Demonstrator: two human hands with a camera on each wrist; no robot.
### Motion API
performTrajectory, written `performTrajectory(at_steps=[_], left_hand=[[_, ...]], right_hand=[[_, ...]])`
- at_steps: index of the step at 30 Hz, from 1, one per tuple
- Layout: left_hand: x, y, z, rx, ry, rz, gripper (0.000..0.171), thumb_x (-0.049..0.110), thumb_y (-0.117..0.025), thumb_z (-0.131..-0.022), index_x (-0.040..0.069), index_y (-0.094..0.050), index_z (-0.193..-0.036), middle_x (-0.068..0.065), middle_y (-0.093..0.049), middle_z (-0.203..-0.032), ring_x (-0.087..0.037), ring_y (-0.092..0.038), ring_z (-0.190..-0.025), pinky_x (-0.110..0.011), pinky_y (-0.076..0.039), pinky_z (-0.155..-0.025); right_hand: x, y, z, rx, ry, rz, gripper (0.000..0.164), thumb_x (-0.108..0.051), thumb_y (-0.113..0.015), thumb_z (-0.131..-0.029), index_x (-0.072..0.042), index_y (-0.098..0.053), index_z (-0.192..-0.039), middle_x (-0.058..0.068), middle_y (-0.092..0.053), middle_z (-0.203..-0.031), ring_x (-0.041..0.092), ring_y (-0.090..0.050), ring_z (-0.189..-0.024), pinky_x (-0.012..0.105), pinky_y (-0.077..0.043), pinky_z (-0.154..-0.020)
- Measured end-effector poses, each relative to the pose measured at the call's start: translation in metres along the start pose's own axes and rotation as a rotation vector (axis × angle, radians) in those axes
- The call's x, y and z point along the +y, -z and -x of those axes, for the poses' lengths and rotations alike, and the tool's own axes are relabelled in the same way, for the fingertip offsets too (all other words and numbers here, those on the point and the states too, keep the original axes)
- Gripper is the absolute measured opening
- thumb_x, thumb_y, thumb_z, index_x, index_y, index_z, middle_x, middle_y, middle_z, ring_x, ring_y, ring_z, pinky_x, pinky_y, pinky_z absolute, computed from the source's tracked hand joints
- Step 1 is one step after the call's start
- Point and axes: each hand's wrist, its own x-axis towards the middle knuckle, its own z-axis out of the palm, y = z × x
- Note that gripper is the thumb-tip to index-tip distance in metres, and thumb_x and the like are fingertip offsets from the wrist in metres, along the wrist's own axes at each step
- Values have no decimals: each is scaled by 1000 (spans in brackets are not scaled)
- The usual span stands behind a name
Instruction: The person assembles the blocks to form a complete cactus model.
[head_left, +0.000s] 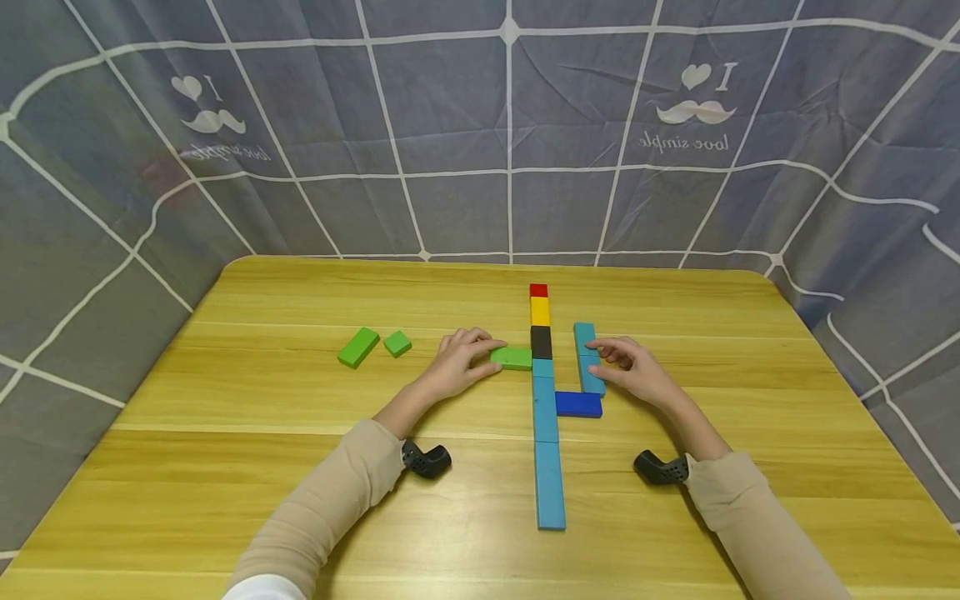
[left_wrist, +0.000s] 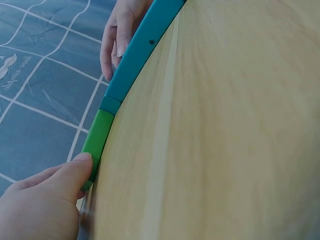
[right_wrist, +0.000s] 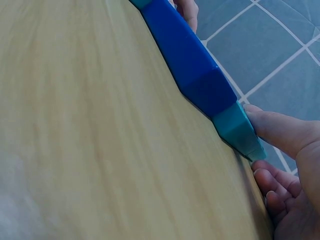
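My left hand pinches the outer end of a green block between thumb and fingers. That block's other end meets a straight column of blocks, beside the small light blue block. In the left wrist view the thumb lies on the green block. On the other side, the thumb and forefinger of my right hand touch two light blue blocks, a far one and a near one, laid end to end. A dark blue block bridges from the column to the near one.
The column continues away with a black block, a yellow block and a red block. Nearer lie two long light blue blocks. A green block and a smaller green one lie left on the wooden table.
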Motion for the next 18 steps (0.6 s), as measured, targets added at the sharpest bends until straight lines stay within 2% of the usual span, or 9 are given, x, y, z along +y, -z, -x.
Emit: performTrajectory(at_steps=[13, 18], left_hand=[[-1, -1, 0, 2, 4, 20, 39, 28, -59, -89, 14, -57, -125, -7, -53, -115, -23, -42, -104, -42, -27, -90], [-2, 4, 1, 57, -11, 81, 42, 26, -63, -87, 12, -56, -126, -8, -52, -118, -25, -42, -108, -44, -25, -91]], right_hand=[[-4, 1, 1, -2, -1, 10, 40, -17, -63, -87, -4, -55, -123, 15, -49, -109, 24, -43, -93, 31, -38, -78], [-19, 1, 5, 1, 4, 19, 39, -11, -62, -87, 1, -54, -123, 18, -49, -108, 25, -43, -92, 29, -37, -77]])
